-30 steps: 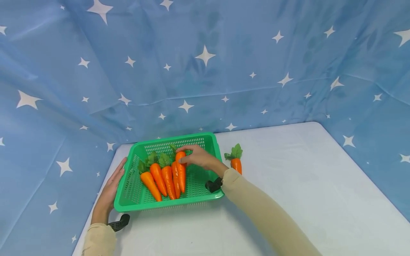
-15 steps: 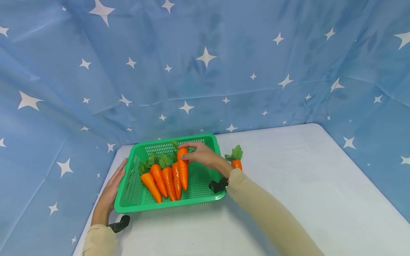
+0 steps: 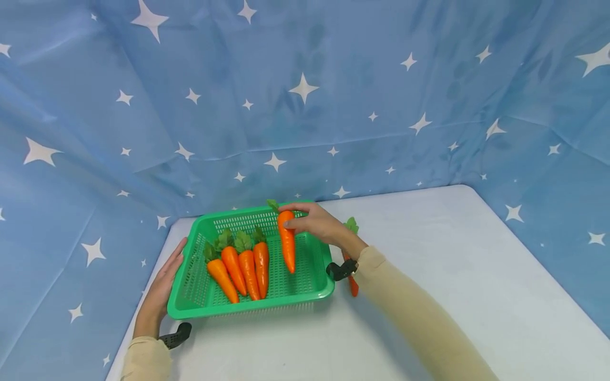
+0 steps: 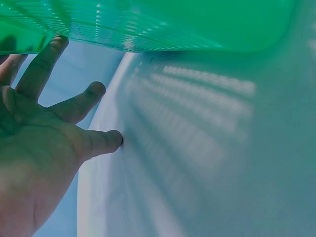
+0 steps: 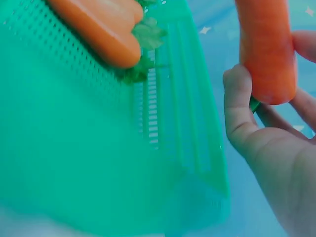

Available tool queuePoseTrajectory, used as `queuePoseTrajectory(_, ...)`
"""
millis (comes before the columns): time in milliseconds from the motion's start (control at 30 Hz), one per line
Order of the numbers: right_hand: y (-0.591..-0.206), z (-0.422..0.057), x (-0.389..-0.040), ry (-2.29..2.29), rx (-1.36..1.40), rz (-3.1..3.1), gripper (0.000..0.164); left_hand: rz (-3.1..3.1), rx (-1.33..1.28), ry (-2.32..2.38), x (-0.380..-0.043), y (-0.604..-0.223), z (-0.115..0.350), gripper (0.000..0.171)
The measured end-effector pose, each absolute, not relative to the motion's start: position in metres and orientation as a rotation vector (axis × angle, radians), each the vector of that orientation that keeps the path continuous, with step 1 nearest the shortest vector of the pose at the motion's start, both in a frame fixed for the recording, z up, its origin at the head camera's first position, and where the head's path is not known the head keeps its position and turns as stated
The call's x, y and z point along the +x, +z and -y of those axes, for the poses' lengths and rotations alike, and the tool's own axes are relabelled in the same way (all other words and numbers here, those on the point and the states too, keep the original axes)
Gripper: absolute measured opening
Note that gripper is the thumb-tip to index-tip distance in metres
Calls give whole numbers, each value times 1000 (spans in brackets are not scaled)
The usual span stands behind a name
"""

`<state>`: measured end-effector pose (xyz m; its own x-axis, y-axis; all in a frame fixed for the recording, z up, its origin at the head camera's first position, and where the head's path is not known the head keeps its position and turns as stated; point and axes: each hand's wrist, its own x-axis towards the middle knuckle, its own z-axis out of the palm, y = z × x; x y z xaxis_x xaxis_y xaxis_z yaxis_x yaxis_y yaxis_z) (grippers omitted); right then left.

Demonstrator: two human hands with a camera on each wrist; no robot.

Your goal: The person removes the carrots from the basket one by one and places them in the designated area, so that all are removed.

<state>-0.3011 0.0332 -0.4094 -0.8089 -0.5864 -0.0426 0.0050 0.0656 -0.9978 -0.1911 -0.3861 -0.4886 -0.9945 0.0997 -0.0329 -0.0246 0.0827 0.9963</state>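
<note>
My right hand (image 3: 320,223) pinches a carrot (image 3: 288,246) near its leafy top between thumb and fingers. It hangs tip down over the right part of a green plastic basket (image 3: 252,308). In the right wrist view the thumb presses one side of the carrot (image 5: 266,49), fingers the other. Several carrots (image 3: 248,272) lie side by side in the left half of the basket, leaves toward the back. Against the basket's left wall rests my left hand (image 3: 161,286), fingers extended. The left wrist view shows this palm (image 4: 39,143) with fingers spread beneath the basket's raised side.
Another carrot (image 3: 353,288) lies on the white table (image 3: 452,264) just right of the basket, partly hidden by my right wrist. A blue star-patterned cloth (image 3: 305,127) rises behind the table and along its sides.
My right hand has lifted the carrot from beside the others and moved it rightward and up, apart from the row. My left hand stays at the basket's left side.
</note>
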Motion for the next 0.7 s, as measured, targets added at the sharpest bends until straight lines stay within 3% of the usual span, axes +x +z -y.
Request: queuePoseTrajectory(700, -409, -107, -295, -1814, -562, -2005, 50, -2279, 68, 2051, -190, -488, 384, 60)
